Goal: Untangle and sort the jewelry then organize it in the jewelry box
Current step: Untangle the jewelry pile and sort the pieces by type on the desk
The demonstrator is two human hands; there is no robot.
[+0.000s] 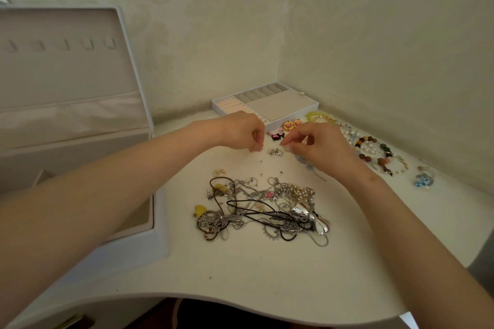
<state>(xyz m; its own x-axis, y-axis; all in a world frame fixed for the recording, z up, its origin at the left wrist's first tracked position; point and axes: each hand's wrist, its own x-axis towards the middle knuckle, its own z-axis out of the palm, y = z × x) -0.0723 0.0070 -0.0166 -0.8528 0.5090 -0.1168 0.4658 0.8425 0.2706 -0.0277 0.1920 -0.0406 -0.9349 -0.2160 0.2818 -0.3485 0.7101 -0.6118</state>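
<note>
Tangle of chains and cords [263, 208] sprawls left-right, frame centre; left hand [244, 132] and right hand [319, 145] pinched together above, contents unclear; tray insert [267, 108] behind.

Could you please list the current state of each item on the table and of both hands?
Jewelry box: lid open, upright.
Divided tray: out of the box, looks empty.
Chain pile: still tangled.
Beaded bracelets: laid out separately.
Left hand: fingertips pinched; contents too small to tell.
Right hand: fingertips pinched on something tiny.
</note>
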